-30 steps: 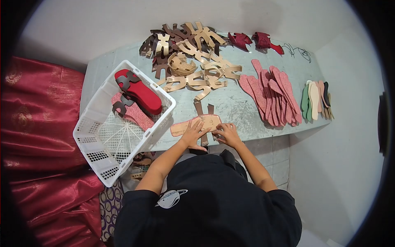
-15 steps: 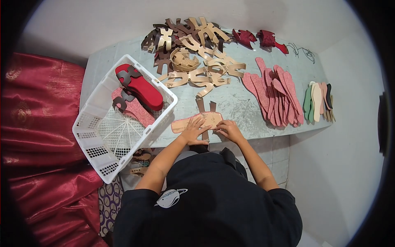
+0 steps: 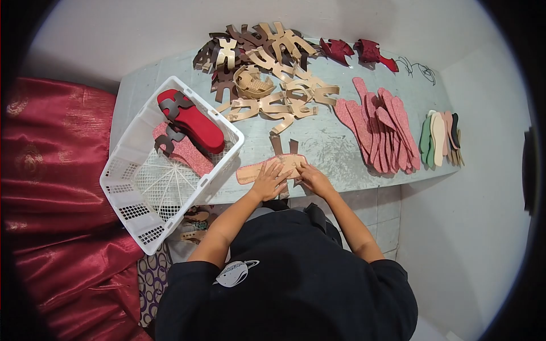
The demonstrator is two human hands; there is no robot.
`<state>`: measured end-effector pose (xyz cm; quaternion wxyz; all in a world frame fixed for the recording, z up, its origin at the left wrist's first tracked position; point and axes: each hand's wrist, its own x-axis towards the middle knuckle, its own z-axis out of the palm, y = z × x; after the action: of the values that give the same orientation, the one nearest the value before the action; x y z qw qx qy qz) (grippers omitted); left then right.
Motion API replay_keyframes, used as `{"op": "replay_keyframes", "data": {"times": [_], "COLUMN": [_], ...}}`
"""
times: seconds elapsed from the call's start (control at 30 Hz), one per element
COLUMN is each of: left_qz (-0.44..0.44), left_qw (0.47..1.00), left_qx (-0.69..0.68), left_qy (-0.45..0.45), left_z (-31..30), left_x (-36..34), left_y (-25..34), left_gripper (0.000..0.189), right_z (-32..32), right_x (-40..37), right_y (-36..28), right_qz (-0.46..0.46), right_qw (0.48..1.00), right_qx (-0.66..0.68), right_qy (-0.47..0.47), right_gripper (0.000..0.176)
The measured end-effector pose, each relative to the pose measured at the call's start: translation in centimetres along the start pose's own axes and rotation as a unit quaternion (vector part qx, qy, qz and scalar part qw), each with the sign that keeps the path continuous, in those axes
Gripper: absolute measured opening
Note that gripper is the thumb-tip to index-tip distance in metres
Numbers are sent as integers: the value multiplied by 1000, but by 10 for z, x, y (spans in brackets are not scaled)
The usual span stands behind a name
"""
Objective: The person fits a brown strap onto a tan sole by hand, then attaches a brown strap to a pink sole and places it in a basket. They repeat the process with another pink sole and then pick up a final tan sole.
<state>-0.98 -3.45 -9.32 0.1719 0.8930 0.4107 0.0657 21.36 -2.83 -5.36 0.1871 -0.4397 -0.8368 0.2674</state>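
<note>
A tan insole (image 3: 248, 174) with a pink edge lies crosswise near the table's front edge. Dark brown strap ends (image 3: 276, 144) stick out beyond its far side, and others show on the near side. My left hand (image 3: 268, 180) rests flat on the middle of the insole, fingers spread. At its right end, my right hand (image 3: 315, 181) has its fingers bent over the insole, gripping it by the strap; the thumb is partly hidden.
On my left a white plastic basket (image 3: 126, 213) holds a red sandal (image 3: 207, 132) and a pink one (image 3: 190, 153). Tan and brown straps (image 3: 264, 108) are heaped at the back. Pink soles (image 3: 387, 131) lie stacked on the right, beside coloured insoles (image 3: 437, 139).
My right hand has shifted its fingers further over the insole's right end. My left hand's thumb has drawn in from the near strap; its palm still presses the insole.
</note>
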Motion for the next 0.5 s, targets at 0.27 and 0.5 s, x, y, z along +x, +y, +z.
{"op": "replay_keyframes", "data": {"times": [0.27,0.5], "left_qz": [-19,-3], "left_qw": [1000,1000], "left_qx": [15,4], "left_qy": [13,-9], "left_z": [1,0], "left_x": [-2,-2], "left_y": [4,1], "left_gripper": [51,55], "right_z": [11,16], "right_x": [6,11], "right_y": [8,-6], "right_qz": [146,149], "right_qw": [971,974], "right_qx": [189,107], "right_qy": [26,132], "right_gripper": [15,16]}}
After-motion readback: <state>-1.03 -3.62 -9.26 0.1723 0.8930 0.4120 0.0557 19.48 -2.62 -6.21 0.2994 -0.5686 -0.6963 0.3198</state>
